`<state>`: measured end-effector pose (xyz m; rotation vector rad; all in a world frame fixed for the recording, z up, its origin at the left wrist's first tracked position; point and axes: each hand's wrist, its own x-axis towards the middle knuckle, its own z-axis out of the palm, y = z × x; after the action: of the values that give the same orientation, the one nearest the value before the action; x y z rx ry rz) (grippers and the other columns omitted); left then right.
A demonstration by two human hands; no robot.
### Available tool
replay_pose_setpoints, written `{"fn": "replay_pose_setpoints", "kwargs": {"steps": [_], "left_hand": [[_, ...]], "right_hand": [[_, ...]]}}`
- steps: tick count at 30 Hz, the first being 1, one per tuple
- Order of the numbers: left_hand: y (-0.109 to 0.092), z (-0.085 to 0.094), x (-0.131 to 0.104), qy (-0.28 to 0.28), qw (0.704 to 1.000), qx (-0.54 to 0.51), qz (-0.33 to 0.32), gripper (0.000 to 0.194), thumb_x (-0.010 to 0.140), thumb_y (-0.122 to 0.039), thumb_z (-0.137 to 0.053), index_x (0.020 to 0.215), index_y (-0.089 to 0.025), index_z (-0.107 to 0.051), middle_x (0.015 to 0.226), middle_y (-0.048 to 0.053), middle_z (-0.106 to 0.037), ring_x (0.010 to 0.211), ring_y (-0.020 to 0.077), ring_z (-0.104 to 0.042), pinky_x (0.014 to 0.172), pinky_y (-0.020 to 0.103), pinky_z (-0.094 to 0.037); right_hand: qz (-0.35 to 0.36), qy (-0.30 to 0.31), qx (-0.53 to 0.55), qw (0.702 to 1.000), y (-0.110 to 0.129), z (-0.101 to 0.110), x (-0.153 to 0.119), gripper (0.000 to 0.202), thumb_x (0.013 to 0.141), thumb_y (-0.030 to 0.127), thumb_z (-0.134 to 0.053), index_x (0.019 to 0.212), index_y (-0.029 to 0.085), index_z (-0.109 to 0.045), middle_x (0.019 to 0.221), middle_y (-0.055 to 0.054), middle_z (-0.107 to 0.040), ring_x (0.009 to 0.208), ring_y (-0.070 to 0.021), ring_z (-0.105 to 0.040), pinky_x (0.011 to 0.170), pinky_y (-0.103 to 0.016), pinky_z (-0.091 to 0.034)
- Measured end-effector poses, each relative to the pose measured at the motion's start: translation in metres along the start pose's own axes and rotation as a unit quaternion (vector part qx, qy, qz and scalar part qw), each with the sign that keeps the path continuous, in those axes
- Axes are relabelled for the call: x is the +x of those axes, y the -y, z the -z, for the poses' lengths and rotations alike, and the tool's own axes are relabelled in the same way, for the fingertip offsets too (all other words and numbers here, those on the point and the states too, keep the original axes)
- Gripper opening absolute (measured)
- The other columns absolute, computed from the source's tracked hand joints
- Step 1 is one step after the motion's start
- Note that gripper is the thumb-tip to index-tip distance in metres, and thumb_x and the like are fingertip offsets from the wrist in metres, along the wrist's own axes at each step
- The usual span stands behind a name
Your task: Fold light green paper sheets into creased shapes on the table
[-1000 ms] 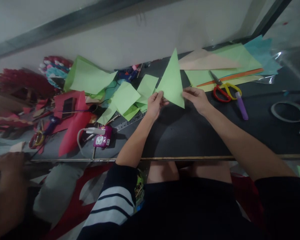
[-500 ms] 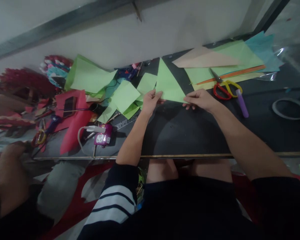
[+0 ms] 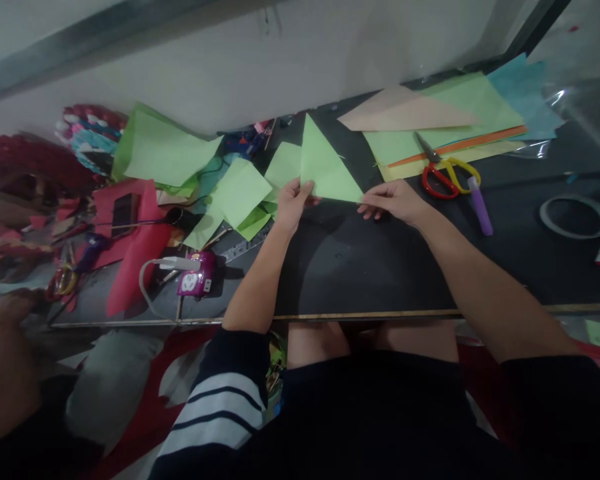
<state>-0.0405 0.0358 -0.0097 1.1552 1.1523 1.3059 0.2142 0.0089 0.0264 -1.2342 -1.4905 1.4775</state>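
Observation:
Between my two hands is a light green sheet of paper in a triangle shape, one point facing the wall. My left hand pinches its lower left corner between thumb and fingers. At the lower right corner, my right hand grips the paper the same way. Just left of my left hand lie green paper squares, partly overlapping. Right of my right hand are scissors with one red and one yellow handle, and a purple glue stick or marker beside them.
Stacked coloured paper lies at the back right, near a ring of tape. A purple power adapter with a white plug stands left, by red paper. A co-worker's hand is at the far left.
The view has shifted slightly, so most things sit a little further left. Both my hands keep their hold on the triangular paper, which has hardly changed shape.

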Motion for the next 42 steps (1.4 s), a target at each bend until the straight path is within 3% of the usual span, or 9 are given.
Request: {"fn": "replay_pose_setpoints", "kwargs": {"steps": [4,8,12,14,20,25,29,34,42], "left_hand": [[-0.001,0.004,0.000,0.015,1.000,0.005,-0.025,0.027,0.089,-0.042,-0.088,0.090,-0.020,-0.073,0.073,-0.002,-0.076,0.060,0.0089,-0.072,0.060,0.019,-0.061],[-0.004,0.007,-0.001,0.044,0.999,0.024,-0.020,0.038,0.084,-0.052,-0.091,0.087,-0.020,-0.072,0.076,0.000,-0.078,0.063,0.0110,-0.073,0.060,0.020,-0.061],[-0.010,0.000,-0.009,0.083,0.995,0.041,-0.034,0.043,0.081,-0.058,-0.092,0.083,-0.021,-0.071,0.070,-0.002,-0.075,0.061,0.0119,-0.073,0.058,0.021,-0.061],[-0.013,-0.006,-0.014,0.112,0.992,0.053,-0.030,0.042,0.082,-0.058,-0.091,0.086,-0.021,-0.072,0.071,-0.001,-0.076,0.063,0.0122,-0.074,0.058,0.021,-0.060],[-0.019,-0.017,-0.027,0.191,0.979,0.067,0.005,0.049,0.079,-0.062,-0.091,0.097,-0.018,-0.077,0.085,0.004,-0.083,0.075,0.0162,-0.079,0.068,0.026,-0.064],[-0.028,-0.020,-0.030,0.167,0.986,0.016,-0.024,0.056,0.078,-0.064,-0.092,0.106,-0.017,-0.080,0.097,0.008,-0.085,0.102,0.0246,-0.081,0.090,0.035,-0.068],[-0.033,-0.029,-0.032,0.082,0.996,0.033,-0.028,0.022,0.088,-0.038,-0.090,0.096,-0.019,-0.082,0.089,0.004,-0.084,0.085,0.0185,-0.080,0.078,0.029,-0.067],[-0.031,-0.031,-0.031,-0.031,0.996,0.045,-0.069,0.005,0.095,-0.024,-0.081,0.096,-0.019,-0.082,0.096,0.005,-0.085,0.089,0.0168,-0.081,0.077,0.025,-0.064],[-0.033,-0.032,-0.037,-0.069,0.988,0.075,-0.119,0.007,0.096,-0.025,-0.077,0.099,-0.021,-0.082,0.102,0.004,-0.086,0.098,0.0178,-0.081,0.083,0.026,-0.065]], "right_hand": [[0.025,-0.020,-0.048,0.998,-0.005,0.004,0.000,0.025,0.076,0.039,-0.094,0.071,0.019,-0.081,0.071,-0.009,-0.081,0.060,-0.0167,-0.073,0.052,-0.027,-0.057],[0.070,-0.063,-0.084,0.992,-0.012,0.008,0.003,0.032,0.070,0.050,-0.096,0.069,0.021,-0.082,0.067,-0.006,-0.077,0.061,-0.0182,-0.072,0.059,-0.032,-0.060],[0.154,-0.127,-0.024,0.980,-0.016,0.003,0.007,0.051,0.067,0.072,-0.093,0.085,0.025,-0.084,0.083,-0.004,-0.081,0.078,-0.0212,-0.076,0.076,-0.038,-0.065],[0.176,-0.151,0.005,0.973,-0.016,-0.002,0.009,0.056,0.070,0.077,-0.089,0.092,0.026,-0.084,0.088,-0.005,-0.081,0.083,-0.0224,-0.076,0.077,-0.040,-0.066],[0.177,-0.218,-0.004,0.960,-0.006,-0.007,0.011,0.034,0.077,0.057,-0.092,0.084,0.025,-0.082,0.077,-0.002,-0.077,0.069,-0.0193,-0.069,0.066,-0.037,-0.061],[0.176,-0.172,-0.105,0.964,0.022,-0.017,-0.008,0.022,0.077,0.046,-0.091,0.077,0.025,-0.084,0.081,-0.004,-0.083,0.081,-0.0260,-0.077,0.077,-0.040,-0.063],[0.145,-0.108,-0.173,0.968,0.045,-0.030,-0.020,0.016,0.081,0.037,-0.087,0.079,0.022,-0.086,0.084,-0.007,-0.083,0.087,-0.0289,-0.079,0.082,-0.039,-0.064],[0.128,-0.144,-0.178,0.965,0.051,-0.038,-0.015,0.008,0.086,0.025,-0.079,0.082,0.019,-0.084,0.080,-0.009,-0.080,0.083,-0.0267,-0.076,0.078,-0.038,-0.061],[0.137,-0.145,-0.222,0.954,0.057,-0.046,-0.014,0.007,0.083,0.022,-0.075,0.076,0.021,-0.077,0.073,-0.007,-0.072,0.085,-0.0275,-0.073,0.087,-0.041,-0.056]]}}
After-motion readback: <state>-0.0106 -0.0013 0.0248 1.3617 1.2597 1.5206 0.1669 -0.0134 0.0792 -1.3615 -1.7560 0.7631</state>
